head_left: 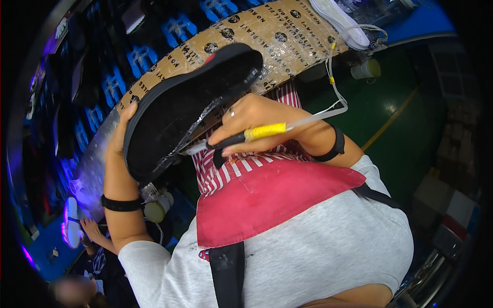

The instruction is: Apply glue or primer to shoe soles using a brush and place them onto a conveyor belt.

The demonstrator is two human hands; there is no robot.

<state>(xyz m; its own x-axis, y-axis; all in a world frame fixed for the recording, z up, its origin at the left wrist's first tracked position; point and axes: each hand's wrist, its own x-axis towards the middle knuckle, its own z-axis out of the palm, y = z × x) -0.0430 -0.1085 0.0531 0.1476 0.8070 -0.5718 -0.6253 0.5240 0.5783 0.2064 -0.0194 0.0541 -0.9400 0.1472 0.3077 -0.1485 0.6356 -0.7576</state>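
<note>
A large black shoe sole (179,105) is tilted in front of me, its inside facing up. A wet, shiny line runs along its near edge. My left hand (123,123) grips the sole's left end, thumb on the rim; the other fingers are hidden beneath it. My right hand (254,115), with a ring on one finger, is closed round a glue brush (264,131) with a black and yellow handle. The brush's pale tip is at the sole's near edge; I cannot tell if it touches. A clear tube (334,110) runs from the handle's rear end.
Printed brown paper (287,46) covers the bench. Blue racks (141,60) with dark shoe parts stand beyond it. A white sole (344,23) lies at the far right above a hanging pot (365,69). At the lower left, another person's hand (91,228) is beside a white sole.
</note>
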